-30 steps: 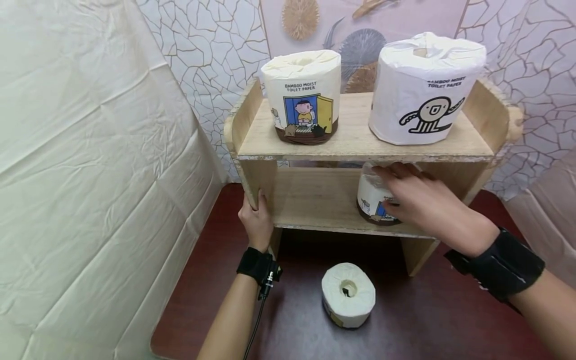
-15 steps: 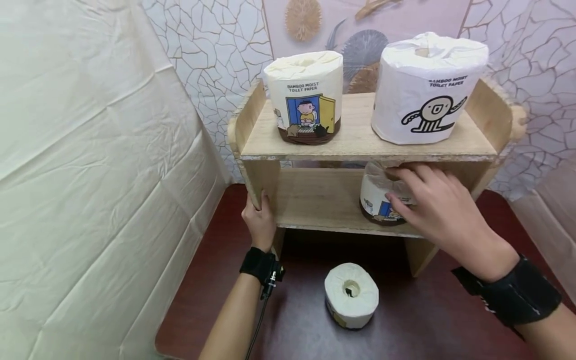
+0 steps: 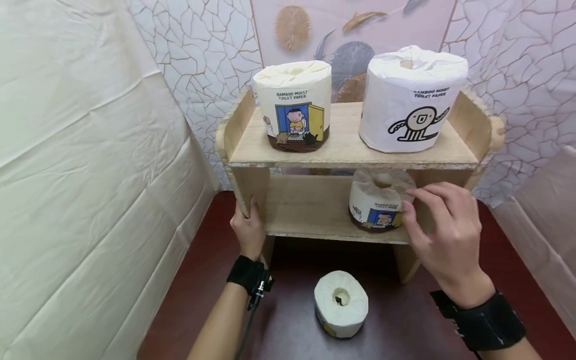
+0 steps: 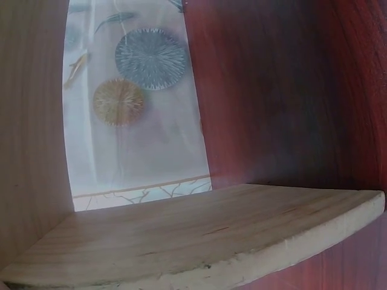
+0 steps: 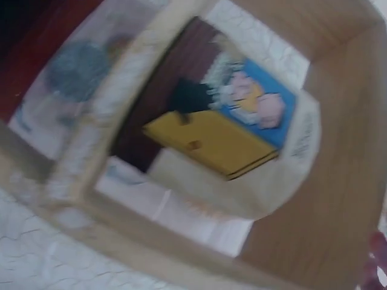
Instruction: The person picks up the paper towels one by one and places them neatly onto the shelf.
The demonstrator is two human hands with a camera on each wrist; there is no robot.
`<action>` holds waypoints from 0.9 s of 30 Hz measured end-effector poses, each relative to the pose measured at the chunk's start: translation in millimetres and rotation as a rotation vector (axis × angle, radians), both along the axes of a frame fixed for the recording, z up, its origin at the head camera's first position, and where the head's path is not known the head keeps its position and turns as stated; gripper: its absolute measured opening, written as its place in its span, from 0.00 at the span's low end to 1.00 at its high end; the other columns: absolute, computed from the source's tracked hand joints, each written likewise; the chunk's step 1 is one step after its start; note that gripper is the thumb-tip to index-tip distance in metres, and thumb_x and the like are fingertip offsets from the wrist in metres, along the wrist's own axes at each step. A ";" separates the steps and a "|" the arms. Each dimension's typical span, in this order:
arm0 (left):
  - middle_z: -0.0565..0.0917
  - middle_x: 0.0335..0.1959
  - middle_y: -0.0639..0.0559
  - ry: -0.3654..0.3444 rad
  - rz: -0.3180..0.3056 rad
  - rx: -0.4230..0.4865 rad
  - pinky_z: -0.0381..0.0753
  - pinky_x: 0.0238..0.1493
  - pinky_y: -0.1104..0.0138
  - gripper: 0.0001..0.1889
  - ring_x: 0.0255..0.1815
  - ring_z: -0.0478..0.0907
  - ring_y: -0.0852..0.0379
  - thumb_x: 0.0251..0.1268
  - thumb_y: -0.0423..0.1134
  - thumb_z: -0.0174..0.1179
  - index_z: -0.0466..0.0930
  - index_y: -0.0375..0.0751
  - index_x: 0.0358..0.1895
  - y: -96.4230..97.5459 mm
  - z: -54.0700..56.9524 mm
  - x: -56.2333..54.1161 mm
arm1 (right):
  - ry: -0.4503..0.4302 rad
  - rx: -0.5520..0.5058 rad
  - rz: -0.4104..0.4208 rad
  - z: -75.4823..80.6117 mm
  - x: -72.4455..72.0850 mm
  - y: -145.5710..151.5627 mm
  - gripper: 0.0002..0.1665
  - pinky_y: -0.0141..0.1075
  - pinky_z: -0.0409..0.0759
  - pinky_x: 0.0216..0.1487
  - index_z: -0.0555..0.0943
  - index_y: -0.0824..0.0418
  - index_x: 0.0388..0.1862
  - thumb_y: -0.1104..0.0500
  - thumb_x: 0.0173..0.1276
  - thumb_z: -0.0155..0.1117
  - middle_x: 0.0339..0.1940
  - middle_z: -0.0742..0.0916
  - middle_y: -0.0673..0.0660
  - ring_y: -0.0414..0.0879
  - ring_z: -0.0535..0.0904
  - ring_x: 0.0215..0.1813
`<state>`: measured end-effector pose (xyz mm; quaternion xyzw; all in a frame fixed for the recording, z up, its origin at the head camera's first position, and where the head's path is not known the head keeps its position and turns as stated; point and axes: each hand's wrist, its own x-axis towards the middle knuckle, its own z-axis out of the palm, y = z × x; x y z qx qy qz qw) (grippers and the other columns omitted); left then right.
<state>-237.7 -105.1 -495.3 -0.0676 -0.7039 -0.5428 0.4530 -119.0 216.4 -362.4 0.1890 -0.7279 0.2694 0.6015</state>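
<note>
My left hand point(image 3: 249, 231) grips the left side panel of a small wooden shelf point(image 3: 303, 200), thumb on the front edge. On the shelf's lower board, towards the right, stands a wrapped toilet roll point(image 3: 370, 205) with a cartoon and a brown base band. My right hand point(image 3: 450, 232) is just in front of this roll's right side, fingers loosely bent, thumb and forefinger apart. In the right wrist view the cartoon roll point(image 5: 242, 127) stands inside the shelf, with only fingertips point(image 5: 378, 260) at the frame's right edge. The left wrist view shows the shelf's wood point(image 4: 151, 241), no fingers.
A cream cartoon roll point(image 3: 294, 110) and a larger white roll point(image 3: 411, 105) stand on the top board. Another roll point(image 3: 341, 302) stands on the dark red table point(image 3: 180, 300) in front of the shelf. A pale cloth point(image 3: 81, 175) hangs at the left.
My right hand has drawn back to the right and towards me from the roll on the lower board, which stays put. The left hand keeps its grip. The head view has shifted slightly.
</note>
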 end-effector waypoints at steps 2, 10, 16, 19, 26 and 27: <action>0.89 0.41 0.33 0.002 0.011 0.002 0.73 0.31 0.68 0.15 0.29 0.76 0.51 0.78 0.32 0.62 0.83 0.30 0.61 -4.0 -0.9 3.5 | 0.062 -0.095 -0.015 -8.2 -1.5 -1.0 0.29 0.50 0.72 0.55 0.86 0.74 0.40 0.46 0.79 0.61 0.37 0.83 0.74 0.74 0.75 0.43; 0.89 0.41 0.33 0.016 0.017 -0.027 0.74 0.30 0.66 0.15 0.29 0.77 0.51 0.78 0.30 0.61 0.82 0.30 0.62 -12.2 -0.6 6.2 | 0.167 -0.365 -0.117 -38.7 -14.5 16.4 0.29 0.47 0.65 0.62 0.82 0.74 0.46 0.46 0.73 0.63 0.43 0.82 0.72 0.73 0.72 0.48; 0.88 0.37 0.33 0.023 -0.010 -0.015 0.71 0.28 0.69 0.16 0.25 0.74 0.52 0.80 0.31 0.59 0.81 0.29 0.64 -4.9 3.1 -2.5 | 0.174 -0.509 -0.140 -55.4 -27.6 34.3 0.28 0.38 0.65 0.58 0.79 0.71 0.47 0.46 0.64 0.65 0.49 0.78 0.55 0.60 0.72 0.50; 0.86 0.30 0.35 0.018 -0.006 -0.002 0.67 0.25 0.68 0.15 0.22 0.68 0.53 0.79 0.31 0.60 0.82 0.30 0.63 -1.5 0.7 -3.0 | 0.180 -0.548 -0.128 -65.8 -36.7 41.6 0.28 0.36 0.65 0.56 0.78 0.69 0.49 0.46 0.63 0.65 0.48 0.77 0.55 0.55 0.71 0.50; 0.89 0.39 0.33 -0.029 0.000 0.035 0.77 0.31 0.66 0.15 0.31 0.81 0.49 0.78 0.31 0.61 0.83 0.31 0.62 0.9 -0.8 -1.1 | 0.155 -0.674 -0.060 -80.5 -50.0 37.0 0.32 0.30 0.67 0.53 0.74 0.71 0.52 0.46 0.62 0.67 0.49 0.79 0.52 0.43 0.72 0.52; 0.89 0.39 0.33 -0.031 0.003 0.037 0.76 0.31 0.66 0.14 0.31 0.81 0.49 0.78 0.31 0.61 0.83 0.30 0.61 0.6 -0.9 -1.2 | 0.148 -0.683 -0.057 -82.5 -51.3 36.4 0.33 0.30 0.67 0.53 0.74 0.71 0.52 0.45 0.63 0.67 0.48 0.80 0.52 0.41 0.72 0.52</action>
